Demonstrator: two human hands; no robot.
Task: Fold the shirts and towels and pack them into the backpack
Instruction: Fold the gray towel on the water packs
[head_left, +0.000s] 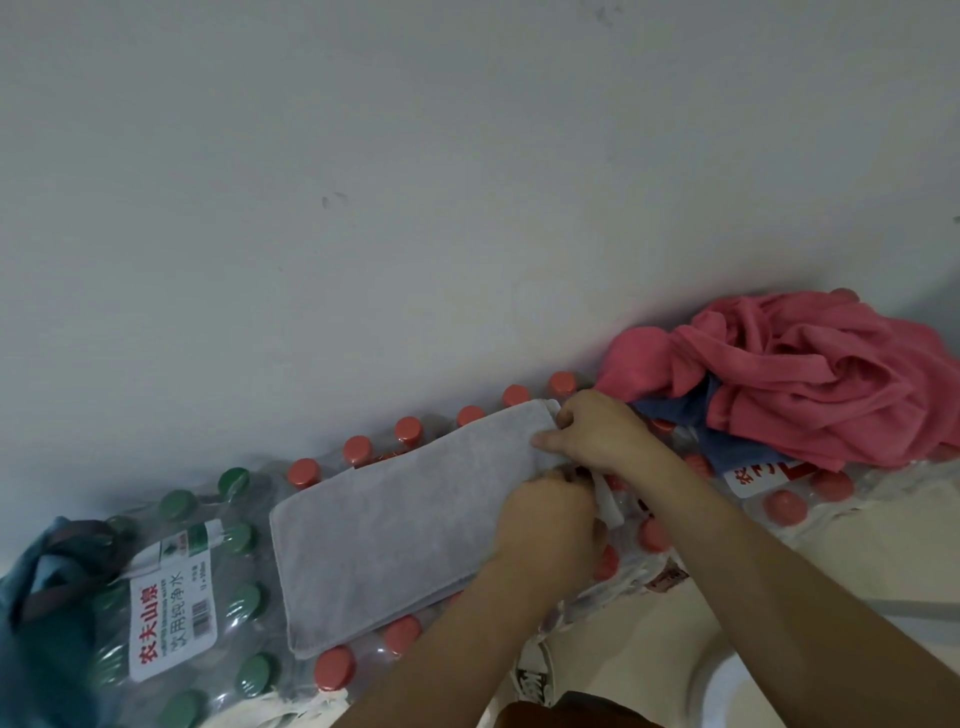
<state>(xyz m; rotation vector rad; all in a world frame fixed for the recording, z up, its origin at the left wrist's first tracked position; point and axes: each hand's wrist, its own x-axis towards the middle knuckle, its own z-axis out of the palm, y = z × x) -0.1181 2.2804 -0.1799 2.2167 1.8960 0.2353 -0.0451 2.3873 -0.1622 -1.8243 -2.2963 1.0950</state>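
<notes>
Your grey towel (395, 540) lies folded into a long flat strip on top of a shrink-wrapped pack of red-capped bottles (332, 666). It runs from the near left up to the far right, against the white wall (415, 182).

Both of your hands are at the towel's right end, close together. Your right hand (597, 431) is at the far corner, with the thumb laid on top of the cloth and the fingers curled round the edge, pinching it. Your left hand (545, 519) is just below it at the near corner, back towards the camera. Its fingers are bent down over the towel's end and hold it, though the fingertips are hidden. The rest of the towel stretches away to the left of both hands, flat and untouched.

Right of your hands, a crumpled pink shirt (810, 374) sits heaped on a blue cloth (737, 447), both resting on more red-capped bottles. The shirt is near your right hand but apart from it.

Left of the towel stands 1 pack of green-capped bottles (171, 608). The teal backpack (41, 597) lies beyond that pack at the frame's left edge, well away from both hands.
</notes>
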